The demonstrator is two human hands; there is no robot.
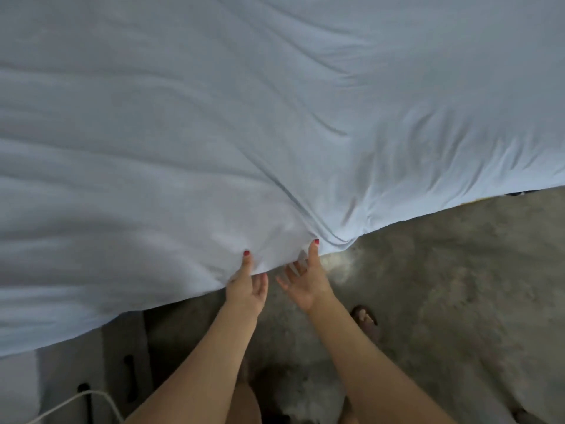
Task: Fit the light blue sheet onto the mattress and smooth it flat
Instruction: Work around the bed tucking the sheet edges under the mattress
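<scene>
Mattress: hidden under light blue sheet (pixel 244 117), rippled, creases converging at near edge. Left hand (pixel 247 286) and right hand (pixel 305 280): apparently pinching that edge, fingers underneath.

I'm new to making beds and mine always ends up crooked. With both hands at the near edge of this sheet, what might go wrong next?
1. Both hands, left hand and right hand, grip the light blue sheet close together, so pulling there may deepen the creases fanning out from that spot.
2. The white cord on the floor near the feet might snag a step.
</scene>
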